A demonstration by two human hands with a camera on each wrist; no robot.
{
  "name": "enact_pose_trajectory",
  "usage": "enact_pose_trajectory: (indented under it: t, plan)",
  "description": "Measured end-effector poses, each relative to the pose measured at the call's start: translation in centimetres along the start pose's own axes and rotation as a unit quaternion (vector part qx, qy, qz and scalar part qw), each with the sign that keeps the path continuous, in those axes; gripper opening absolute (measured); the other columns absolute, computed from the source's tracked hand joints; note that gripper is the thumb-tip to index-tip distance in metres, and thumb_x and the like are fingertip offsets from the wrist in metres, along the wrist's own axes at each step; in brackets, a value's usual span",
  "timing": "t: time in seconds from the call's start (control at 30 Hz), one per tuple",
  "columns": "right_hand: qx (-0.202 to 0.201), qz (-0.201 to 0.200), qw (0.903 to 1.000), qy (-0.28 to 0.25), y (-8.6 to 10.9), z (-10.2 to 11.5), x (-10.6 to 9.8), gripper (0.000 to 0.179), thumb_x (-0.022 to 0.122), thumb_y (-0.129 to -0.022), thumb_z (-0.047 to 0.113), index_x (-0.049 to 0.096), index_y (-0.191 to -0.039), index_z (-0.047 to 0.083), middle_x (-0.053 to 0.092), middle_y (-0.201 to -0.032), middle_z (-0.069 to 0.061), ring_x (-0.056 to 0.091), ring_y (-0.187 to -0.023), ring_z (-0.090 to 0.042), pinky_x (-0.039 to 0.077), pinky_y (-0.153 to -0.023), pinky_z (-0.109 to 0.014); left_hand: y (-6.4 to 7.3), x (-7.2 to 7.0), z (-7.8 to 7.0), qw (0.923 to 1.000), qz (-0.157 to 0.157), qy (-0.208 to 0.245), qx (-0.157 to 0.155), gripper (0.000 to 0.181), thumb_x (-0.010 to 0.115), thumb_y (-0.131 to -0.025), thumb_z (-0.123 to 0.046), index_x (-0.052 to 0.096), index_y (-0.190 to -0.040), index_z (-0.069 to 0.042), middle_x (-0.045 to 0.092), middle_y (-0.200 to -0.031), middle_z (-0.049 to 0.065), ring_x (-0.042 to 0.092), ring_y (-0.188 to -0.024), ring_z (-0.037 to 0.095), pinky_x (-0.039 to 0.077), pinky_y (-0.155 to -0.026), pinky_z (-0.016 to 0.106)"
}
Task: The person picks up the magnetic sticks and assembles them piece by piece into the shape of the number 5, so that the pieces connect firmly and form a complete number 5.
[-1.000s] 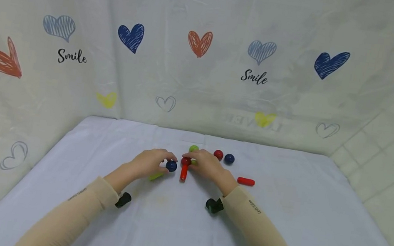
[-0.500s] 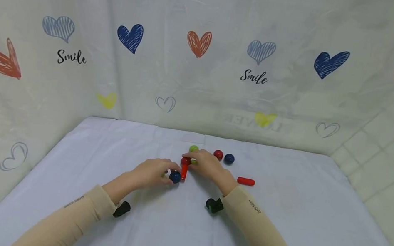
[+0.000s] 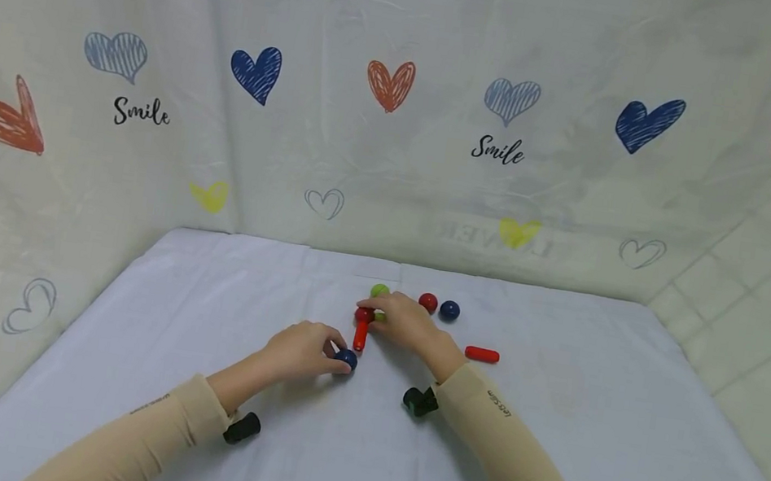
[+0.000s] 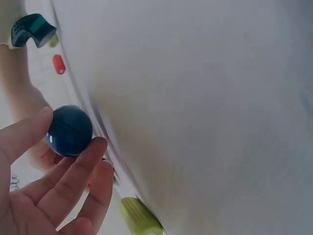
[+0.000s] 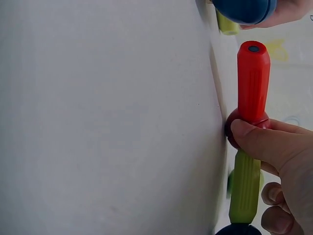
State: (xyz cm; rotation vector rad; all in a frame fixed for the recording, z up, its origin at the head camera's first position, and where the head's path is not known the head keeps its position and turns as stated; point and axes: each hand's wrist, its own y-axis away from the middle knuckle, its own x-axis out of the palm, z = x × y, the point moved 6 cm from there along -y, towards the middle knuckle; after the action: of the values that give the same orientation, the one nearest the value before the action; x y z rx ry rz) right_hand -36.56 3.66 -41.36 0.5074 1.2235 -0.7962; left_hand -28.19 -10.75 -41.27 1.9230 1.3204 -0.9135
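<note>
My left hand (image 3: 303, 351) holds a blue ball (image 4: 71, 130) between thumb and fingertips, just in front of a red rod (image 5: 253, 83). That rod is joined to a dark red ball (image 3: 363, 315), which my right hand (image 3: 404, 321) pinches with thumb and fingers. From the same ball a green rod (image 5: 245, 186) runs the other way, ending at a dark blue ball (image 5: 238, 230) cut off by the frame. Space shows between the left hand's ball and the red rod in the right wrist view. A loose green rod (image 4: 140, 218) lies beyond the left fingers, hidden in the head view.
Behind the right hand are a light green ball (image 3: 380, 291), a red ball (image 3: 428, 302) and a dark blue ball (image 3: 450, 310). Another red rod (image 3: 482, 354) lies to the right. A white cloth (image 3: 588, 433) covers the table, with a heart-printed curtain (image 3: 397, 160) behind.
My left hand has moved toward me and slightly right with the blue ball, now in front of the red rod's near end. The right hand has stayed in place.
</note>
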Motion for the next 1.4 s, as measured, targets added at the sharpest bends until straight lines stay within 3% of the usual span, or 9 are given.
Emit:
enact_pose_trajectory:
  t: [0.4, 1.03, 1.23, 1.4]
  plan:
    - [0.000, 0.000, 0.9999, -0.010, -0.1, -0.1, 0.0, 0.041, 0.076, -0.094, 0.014, 0.070, -0.134, 0.019, 0.069, -0.128, -0.007, 0.063, -0.115, -0.026, 0.053, -0.097, -0.043, -0.6, 0.2, -0.1, 0.9992, -0.015, 0.028, -0.024, 0.031, 0.086, -0.083, -0.036, 0.077, -0.100, -0.011, 0.069, -0.081, -0.006, 0.059, -0.072, 0.014, 0.045, -0.062, 0.032]
    - [-0.011, -0.004, 0.9999, 0.003, -0.1, 0.1, 0.0, 0.043, 0.075, -0.095, 0.013, 0.068, -0.136, 0.019, 0.069, -0.127, -0.006, 0.064, -0.113, -0.025, 0.053, -0.095, -0.041, -1.6, 0.8, -0.3, 0.9996, 0.002, 0.024, -0.014, 0.035, 0.086, -0.084, -0.037, 0.063, -0.093, -0.013, 0.063, -0.075, -0.004, 0.055, -0.068, 0.015, 0.042, -0.059, 0.030]
    - [-0.002, -0.010, 0.9999, -0.011, 0.9, 0.3, -1.3, 0.050, 0.075, -0.096, 0.017, 0.062, -0.144, 0.021, 0.064, -0.138, -0.007, 0.058, -0.126, -0.029, 0.053, -0.097, -0.045, -1.5, 0.8, -0.4, 0.9997, 0.002, 0.018, -0.013, 0.035, 0.086, -0.084, -0.037, 0.062, -0.093, -0.013, 0.061, -0.073, -0.003, 0.054, -0.067, 0.015, 0.041, -0.059, 0.030]
    - [-0.015, -0.038, 0.9982, -0.043, 2.5, 0.0, -3.0, 0.046, 0.075, -0.095, 0.015, 0.064, -0.140, 0.013, 0.063, -0.140, -0.007, 0.054, -0.133, -0.029, 0.045, -0.107, -0.048, -1.6, 1.0, -0.5, 0.9998, 0.005, 0.013, -0.013, 0.036, 0.085, -0.084, -0.036, 0.062, -0.096, -0.012, 0.062, -0.073, -0.003, 0.055, -0.067, 0.016, 0.042, -0.059, 0.030]
